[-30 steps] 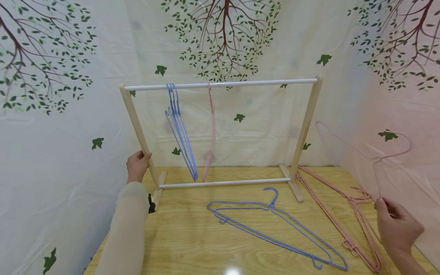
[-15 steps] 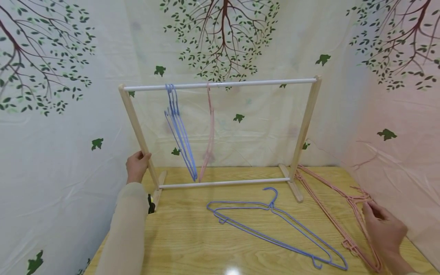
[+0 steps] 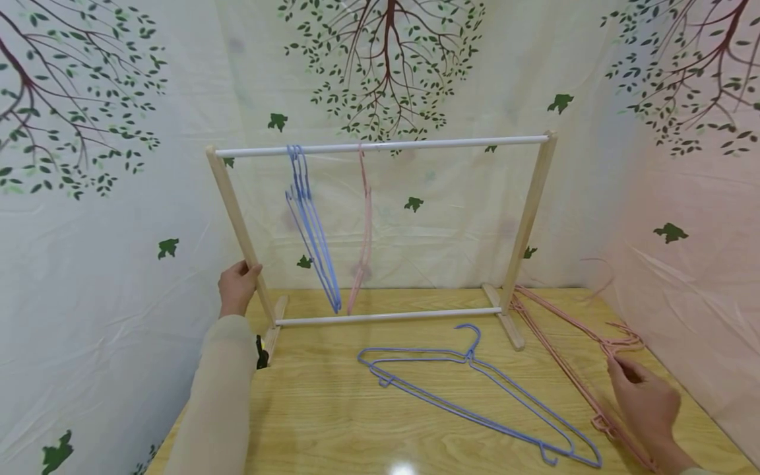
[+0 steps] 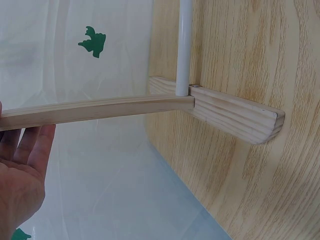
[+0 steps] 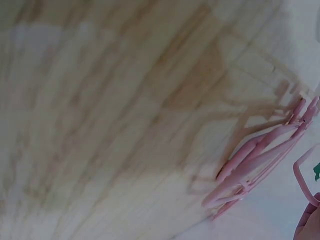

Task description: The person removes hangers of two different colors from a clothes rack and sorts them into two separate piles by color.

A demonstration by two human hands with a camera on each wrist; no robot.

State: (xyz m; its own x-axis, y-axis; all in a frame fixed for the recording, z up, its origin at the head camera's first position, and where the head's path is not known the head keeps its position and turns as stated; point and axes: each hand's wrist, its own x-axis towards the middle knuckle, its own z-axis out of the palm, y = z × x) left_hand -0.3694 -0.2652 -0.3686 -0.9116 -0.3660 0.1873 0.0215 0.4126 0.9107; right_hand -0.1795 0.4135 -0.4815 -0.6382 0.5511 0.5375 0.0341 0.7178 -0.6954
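My left hand (image 3: 236,288) grips the left wooden post (image 3: 235,211) of a small clothes rack partway up. In the left wrist view its fingers (image 4: 42,147) lie against that post. On the right, my right hand (image 3: 646,401) pinches a thin pink clothes hanger (image 5: 299,172), whose blurred hook shows faintly in the head view. Below and beside this hand, a bunch of pink hangers (image 3: 564,366) lies on the table, partly hidden by it. Several blue hangers (image 3: 311,224) and a pink hanger (image 3: 367,224) hang from the white top rail (image 3: 451,143).
Blue hangers (image 3: 436,400) lie in front of the rack on the wood-grain table (image 3: 309,422). The rack's feet (image 3: 505,320) stand on the table, joined by a lower white bar (image 3: 392,317). A small black object (image 3: 262,353) is by the left foot. Patterned curtains (image 3: 119,277) surround the table.
My right hand has moved left and slightly down over the pink bunch, and the pinched hanger's hook has swung left and lower. My left hand stays on the post.
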